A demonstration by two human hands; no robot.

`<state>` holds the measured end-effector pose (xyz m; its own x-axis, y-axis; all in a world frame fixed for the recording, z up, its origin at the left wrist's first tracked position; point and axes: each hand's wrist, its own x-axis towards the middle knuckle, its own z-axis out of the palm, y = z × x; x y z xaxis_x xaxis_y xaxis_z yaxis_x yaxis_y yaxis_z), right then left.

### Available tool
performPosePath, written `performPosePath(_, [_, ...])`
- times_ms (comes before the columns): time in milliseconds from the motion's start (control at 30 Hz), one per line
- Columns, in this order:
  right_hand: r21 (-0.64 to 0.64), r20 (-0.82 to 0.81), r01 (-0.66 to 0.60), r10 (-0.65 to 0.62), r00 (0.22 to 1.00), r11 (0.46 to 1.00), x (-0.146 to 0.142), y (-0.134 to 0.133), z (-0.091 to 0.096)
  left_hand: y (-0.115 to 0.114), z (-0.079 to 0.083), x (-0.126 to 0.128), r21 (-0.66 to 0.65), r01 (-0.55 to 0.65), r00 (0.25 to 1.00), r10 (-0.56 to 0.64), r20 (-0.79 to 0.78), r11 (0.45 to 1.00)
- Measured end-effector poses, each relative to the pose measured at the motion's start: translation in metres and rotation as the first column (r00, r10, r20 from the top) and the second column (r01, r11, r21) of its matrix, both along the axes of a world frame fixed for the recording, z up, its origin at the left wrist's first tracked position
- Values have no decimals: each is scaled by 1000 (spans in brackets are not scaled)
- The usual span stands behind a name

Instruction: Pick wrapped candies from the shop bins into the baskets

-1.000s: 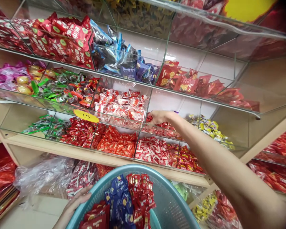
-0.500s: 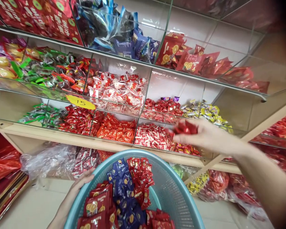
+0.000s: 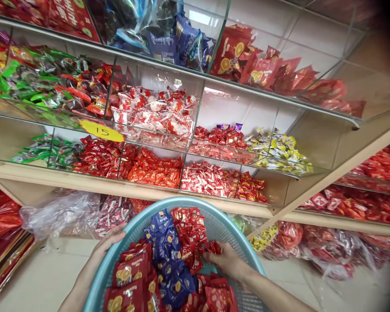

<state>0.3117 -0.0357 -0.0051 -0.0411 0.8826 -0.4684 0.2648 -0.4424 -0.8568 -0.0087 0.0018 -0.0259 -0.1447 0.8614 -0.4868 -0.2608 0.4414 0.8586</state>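
A teal plastic basket (image 3: 238, 225) fills the lower middle of the head view. My left hand (image 3: 109, 242) grips its left rim. Inside the basket, my right hand (image 3: 225, 258) is closed around small red wrapped candies (image 3: 212, 248), close to a pile of similar red candies (image 3: 189, 227). Blue wrapped candies (image 3: 165, 247) lie in the basket's middle. On the left are larger red packets with orange slices (image 3: 130, 275), and more red packets (image 3: 216, 292) rest at the bottom right. Part of the basket is cut off by the lower frame edge.
Glass-fronted shelves (image 3: 156, 190) ahead hold sorted sweets, with a yellow price tag (image 3: 101, 131) reading 15. Below the shelves are clear plastic bags of sweets (image 3: 325, 249) on the tiled floor. A slanted wooden divider (image 3: 338, 177) separates another shelf section at right.
My right hand has come down from in front of the lower shelves into the basket with the red candies. My left hand stays on the rim, and the view has shifted slightly.
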Motion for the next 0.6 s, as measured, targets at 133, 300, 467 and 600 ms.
performPosePath(133, [-83, -47, 103, -107, 993, 991, -8, 2, -12, 2, -6, -3, -18, 10, 998, -9, 54, 1000])
performPosePath(300, [-167, 1, 171, -173, 985, 971, -15, 3, -17, 3, -5, -3, -18, -3, 996, 4, 87, 1000])
performPosePath(467, [-219, 46, 199, -194, 980, 955, -19, 7, -21, 1, 1, 1, -6, -7, 995, 7, 95, 1000])
performPosePath(600, [-283, -23, 187, -202, 979, 941, -23, 7, -17, -1, 4, 2, -1, -10, 993, 10, 115, 1000])
